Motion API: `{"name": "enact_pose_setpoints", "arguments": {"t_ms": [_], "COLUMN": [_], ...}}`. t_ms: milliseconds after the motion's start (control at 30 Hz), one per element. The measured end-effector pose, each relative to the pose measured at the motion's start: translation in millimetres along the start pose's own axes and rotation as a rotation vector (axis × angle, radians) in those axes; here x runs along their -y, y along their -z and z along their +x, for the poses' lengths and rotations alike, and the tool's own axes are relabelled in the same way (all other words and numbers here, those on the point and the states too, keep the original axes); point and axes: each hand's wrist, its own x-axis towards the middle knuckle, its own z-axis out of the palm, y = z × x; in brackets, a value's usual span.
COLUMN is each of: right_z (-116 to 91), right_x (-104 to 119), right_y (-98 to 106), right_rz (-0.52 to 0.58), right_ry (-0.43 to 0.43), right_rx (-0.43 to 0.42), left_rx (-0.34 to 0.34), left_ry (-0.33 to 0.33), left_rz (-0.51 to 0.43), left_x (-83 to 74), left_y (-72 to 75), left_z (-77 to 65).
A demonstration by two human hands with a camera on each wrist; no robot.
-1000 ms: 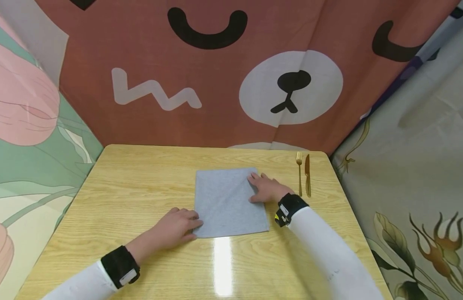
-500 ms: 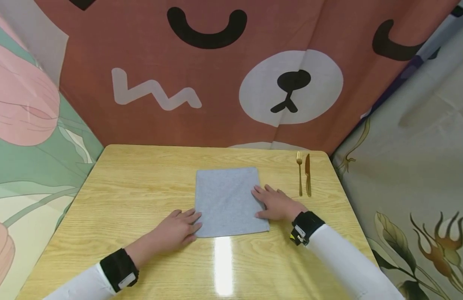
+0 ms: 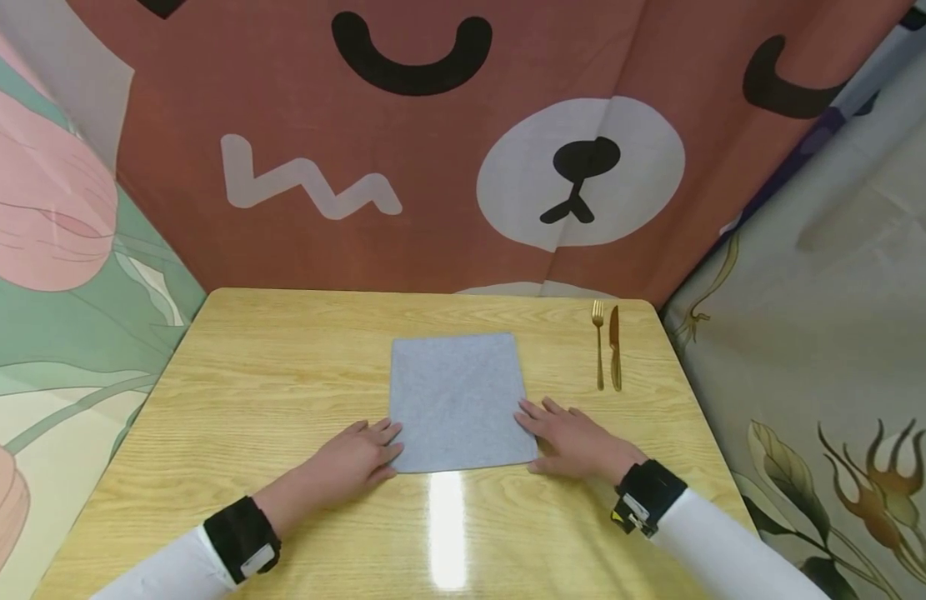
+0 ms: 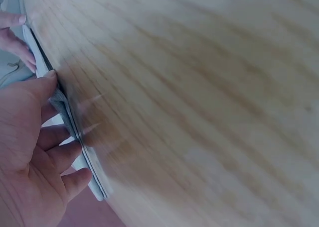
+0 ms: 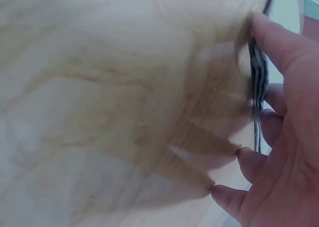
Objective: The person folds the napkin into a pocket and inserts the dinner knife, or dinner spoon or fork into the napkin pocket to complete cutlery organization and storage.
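Observation:
A grey-blue cloth napkin [image 3: 458,400] lies flat and square on the wooden table. My left hand [image 3: 350,462] rests at its lower left edge, fingertips on the cloth. At the lower right edge is my right hand [image 3: 578,442], its fingers spread and touching the border. Stacked layers of the folded napkin [image 4: 65,110] show beside the left thumb in the left wrist view. From the right wrist, the napkin's layered edge [image 5: 257,75] runs past the thumb, and two fingertips of the right hand [image 5: 289,122] reach down to the tabletop.
A gold fork [image 3: 598,342] and a gold knife [image 3: 615,348] lie side by side at the back right of the table [image 3: 282,358]. A brown curtain with a bear face [image 3: 432,167] hangs behind it, and patterned cloths hang at both sides.
My right hand has slid down along the napkin's right side, from near the upper corner to the lower corner. The left hand stays at the lower left, and the napkin lies in place.

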Motion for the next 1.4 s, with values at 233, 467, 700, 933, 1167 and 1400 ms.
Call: {"name": "enact_pose_setpoints", "arguments": {"t_ms": [233,467,700,933,1167,1400], "right_z": [-8,-11,-12,-11,-9,-7], "right_x": [-1,-1,0,6,9,12], "right_y": [-9,-14,-18,-20,-22,-22], "right_rz": [0.005,0.018,-0.056,-0.119,-0.094,-0.072], "right_ry": [0.027,0.049,0.128,0.207,0.197,0.176], "right_rx": [-0.036,-0.066,-0.204,-0.338,-0.378,-0.383], "left_rx": [0.006,0.009,-0.006,-0.036,0.038,0.06], "left_ry": [-0.009,-0.01,-0.002,0.011,-0.008,-0.027], "left_rz": [-0.036,-0.023,0.023,0.064,-0.051,-0.07], "left_x": [3.9,4.4,1.7,-12.6,-46.2,-88.6], "left_y": [2.8,3.3,2.7,4.7,1.2,-6.3], "left_z": [-1.2,-0.7,0.4,8.7,36.0,81.3]}}
